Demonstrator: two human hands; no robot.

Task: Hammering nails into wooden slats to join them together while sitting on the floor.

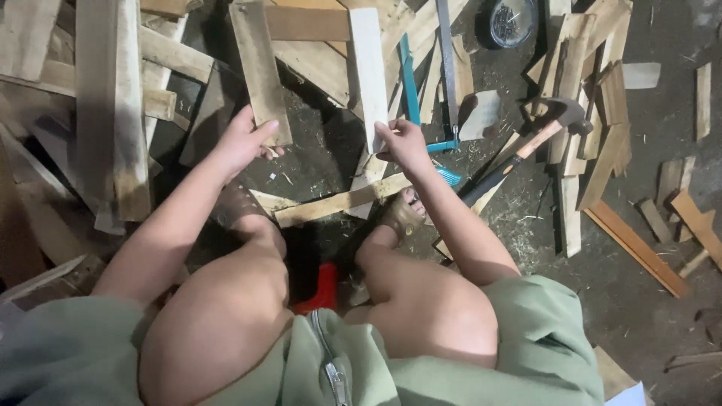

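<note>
My left hand grips the near end of a darker wooden slat that points away from me. A paler, whitish slat is held at its near end by my right hand. Both slats are lifted side by side over the dark floor, a gap between them. My bare knees and both feet show below the hands, and another pale slat lies across the floor just beyond my toes.
A heap of planks fills the left side. A blue-framed hacksaw and a claw hammer lie on the right among scrap wood. A round container of nails sits at the top. A red stool is under me.
</note>
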